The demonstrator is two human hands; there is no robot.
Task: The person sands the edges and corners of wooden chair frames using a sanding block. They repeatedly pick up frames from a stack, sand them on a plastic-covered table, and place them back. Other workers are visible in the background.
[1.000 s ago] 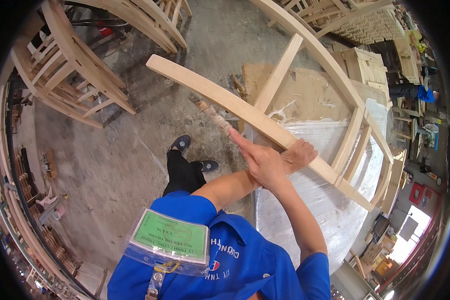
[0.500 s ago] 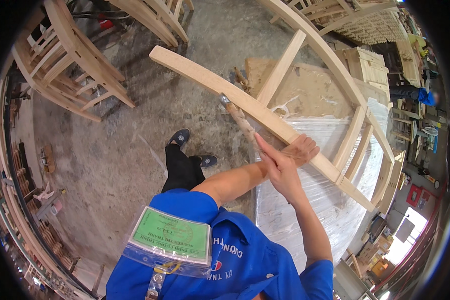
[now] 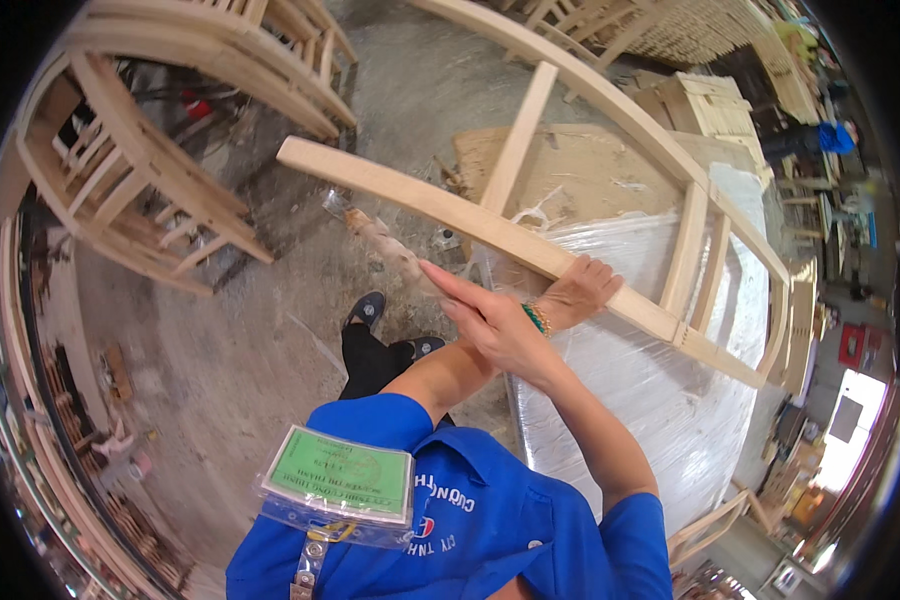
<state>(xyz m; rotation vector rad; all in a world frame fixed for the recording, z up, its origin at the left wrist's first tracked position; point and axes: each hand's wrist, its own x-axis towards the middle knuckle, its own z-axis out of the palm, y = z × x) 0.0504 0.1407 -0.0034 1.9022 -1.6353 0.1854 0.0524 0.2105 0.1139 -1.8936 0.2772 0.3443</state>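
Observation:
My left hand (image 3: 576,294) is wrapped over the lower rail of a pale wooden chair frame (image 3: 415,194). This frame has curved long members joined by several crosspieces, and it lies tilted over a plastic-wrapped stack (image 3: 610,410). My right hand (image 3: 497,325) grips a hammer (image 3: 390,248) by its handle, which looks wrapped in worn tape. The hammer's small metal head is blurred and points to the upper left, below the rail's free end and apart from it. My right wrist crosses above my left forearm, beside a green and gold bracelet (image 3: 537,318).
Assembled wooden chair frames (image 3: 135,160) stand on the concrete floor (image 3: 240,350) at the upper left. A brown board (image 3: 580,170) lies at the stack's far end. Piled wooden parts (image 3: 705,105) and a person in blue (image 3: 820,138) are at the far right.
My right hand has swung the hammer left and away from the rail, which its head overlapped before. My left hand keeps its hold on the rail. The whole view has shifted slightly.

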